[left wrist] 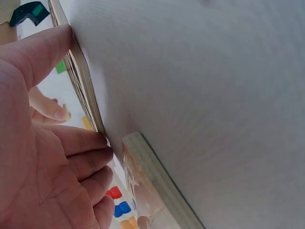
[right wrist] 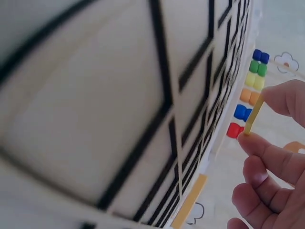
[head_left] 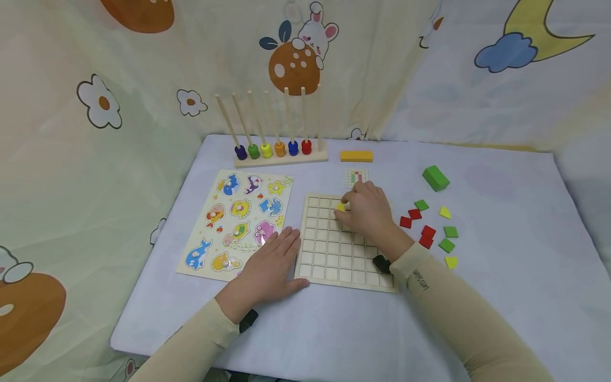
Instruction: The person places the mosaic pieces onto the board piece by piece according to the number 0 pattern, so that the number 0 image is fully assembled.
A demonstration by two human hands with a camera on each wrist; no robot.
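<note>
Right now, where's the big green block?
In the head view, the big green block lies on the right side of the table, just beyond a small green tile and to the right of the right hand, which pinches a yellow piece.

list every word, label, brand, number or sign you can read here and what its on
No text reads clearly.
Right sleeve: dark lettering near the cuff, too small to read.
Left sleeve: a dark mark, too small to read.
Small grid card: too small to tell if anything is written.
</note>
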